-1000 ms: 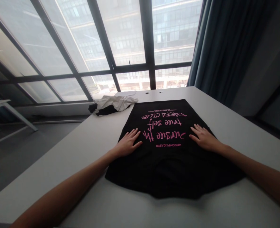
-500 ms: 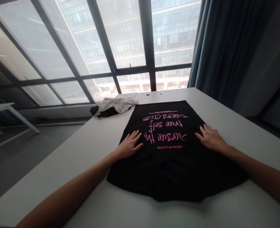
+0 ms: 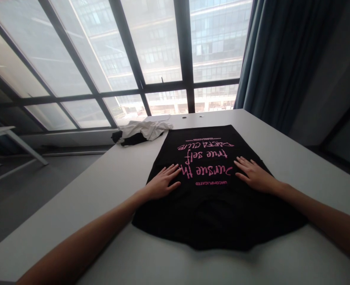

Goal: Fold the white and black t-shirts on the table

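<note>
A black T-shirt (image 3: 210,206) with pink lettering lies spread flat on the white table (image 3: 127,170), its print facing up and reading away from me. My left hand (image 3: 163,181) rests palm down on the shirt's left side, fingers stretched out and touching the first pink letters. My right hand (image 3: 253,174) lies flat on the right side beside the lettering, fingers spread. Neither hand holds anything.
A crumpled white and black garment (image 3: 140,132) lies at the table's far left corner. Large windows (image 3: 151,55) stand behind the table and a dark curtain (image 3: 281,59) hangs at the right. Another white table (image 3: 2,132) stands at the far left, across the floor.
Both hands have slid inward over the shirt toward the pink lettering; the right hand had moved out to the right half a second ago and has come back.
</note>
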### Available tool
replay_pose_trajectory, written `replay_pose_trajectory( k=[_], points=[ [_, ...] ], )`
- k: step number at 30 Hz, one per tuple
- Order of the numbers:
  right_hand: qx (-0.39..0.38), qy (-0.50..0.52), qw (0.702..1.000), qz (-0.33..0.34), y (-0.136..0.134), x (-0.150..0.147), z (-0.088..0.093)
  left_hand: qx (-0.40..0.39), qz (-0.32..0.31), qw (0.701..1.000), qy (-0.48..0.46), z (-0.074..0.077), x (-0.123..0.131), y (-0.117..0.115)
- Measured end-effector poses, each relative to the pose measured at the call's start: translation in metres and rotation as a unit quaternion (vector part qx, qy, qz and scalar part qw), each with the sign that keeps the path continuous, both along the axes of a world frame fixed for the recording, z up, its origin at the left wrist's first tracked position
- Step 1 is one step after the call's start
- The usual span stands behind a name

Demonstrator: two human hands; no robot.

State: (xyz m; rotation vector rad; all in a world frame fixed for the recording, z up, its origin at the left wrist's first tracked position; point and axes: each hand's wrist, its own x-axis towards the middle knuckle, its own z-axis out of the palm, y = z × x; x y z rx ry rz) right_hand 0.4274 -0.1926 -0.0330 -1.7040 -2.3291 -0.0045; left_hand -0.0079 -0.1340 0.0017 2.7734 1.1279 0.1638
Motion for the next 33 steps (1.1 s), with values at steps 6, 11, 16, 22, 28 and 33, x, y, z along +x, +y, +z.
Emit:
replay_pose_trajectory(
  k=[6, 11, 16, 22, 28, 33],
  points=[
    [-0.022, 0.015, 0.997, 0.079, -0.004, -0.004, 0.003, -0.022, -0.083, 0.996, -0.037, 0.018, 0.004, -0.02],
    [-0.045, 0.03, 0.996, 0.076, -0.006, -0.006, 0.001, -0.072, -0.141, 0.987, 0.015, 0.019, 0.012, -0.033],
    [-0.063, 0.023, 0.992, 0.108, -0.014, -0.008, 0.019, -0.085, -0.155, 0.984, 0.014, 0.024, 0.012, -0.037],
    [-0.181, 0.041, 0.968, 0.168, -0.061, -0.014, 0.046, -0.128, -0.203, 0.971, 0.005, 0.031, 0.0, -0.065],
    [-0.238, 0.087, 0.951, 0.18, -0.111, -0.019, 0.051, -0.148, -0.227, 0.962, -0.012, 0.034, -0.024, -0.09],
    [-0.242, 0.113, 0.943, 0.2, -0.131, -0.019, 0.057, -0.139, -0.242, 0.96, -0.013, 0.036, -0.032, -0.095]
  ],
)
